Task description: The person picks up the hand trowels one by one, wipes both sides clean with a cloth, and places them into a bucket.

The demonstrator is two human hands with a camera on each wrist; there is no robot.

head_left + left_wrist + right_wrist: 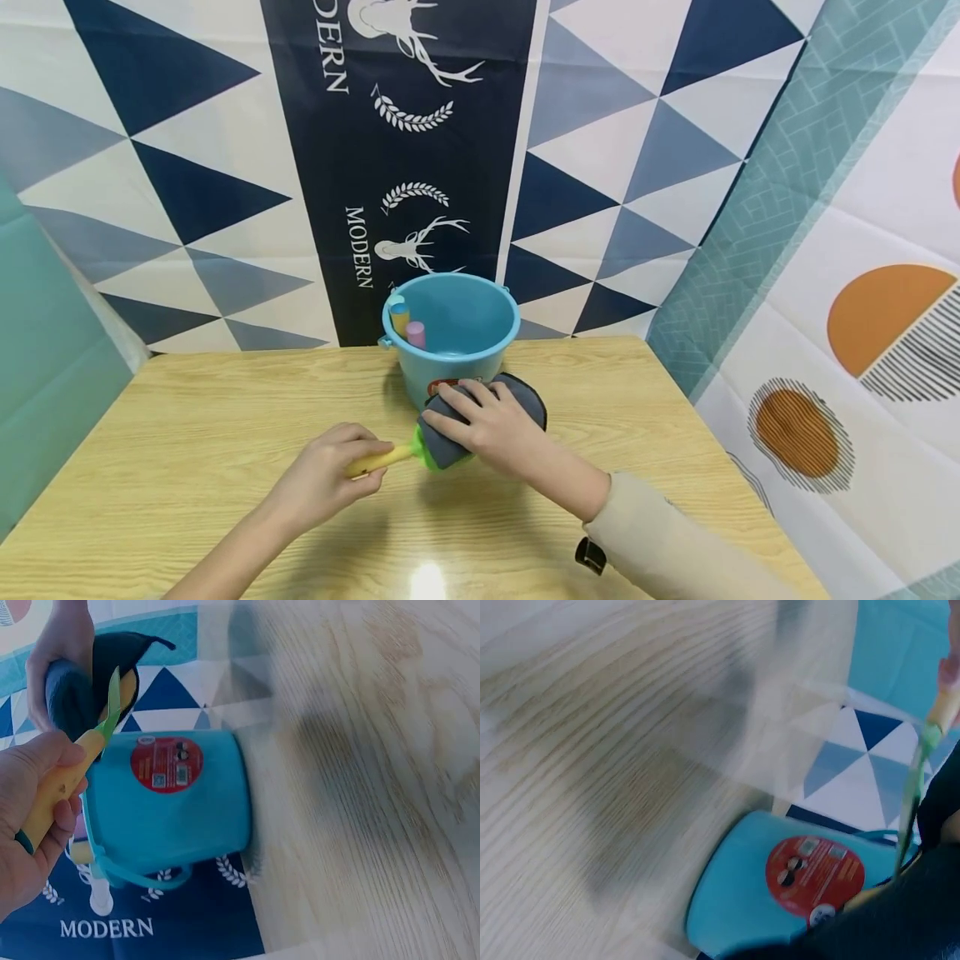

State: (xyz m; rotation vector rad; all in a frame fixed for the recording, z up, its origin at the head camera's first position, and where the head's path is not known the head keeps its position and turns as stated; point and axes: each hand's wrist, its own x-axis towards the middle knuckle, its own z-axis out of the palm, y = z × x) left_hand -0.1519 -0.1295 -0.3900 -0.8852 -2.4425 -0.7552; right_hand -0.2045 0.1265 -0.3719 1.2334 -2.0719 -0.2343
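Note:
The left hand [326, 471] grips a yellow-handled tool [384, 460] by its handle, thumb and fingers wrapped around it. A green neck joins the handle to a thin, flat green part, seen edge-on in the left wrist view. Over the tool's head lies a dark grey cloth [527, 402], held by the right hand [498, 429] with its fingers across the top. The cloth hides most of the head, so the tool's exact kind cannot be told. Just behind the cloth stands a blue bucket [412, 375] with a red round label [166, 765].
Inside the bucket, at its left, stand a yellow handle [400, 320] with a blue end and a pink handle [416, 335]. The bucket is at the back of the wooden table [225, 417], near the patterned wall cloth [420, 167].

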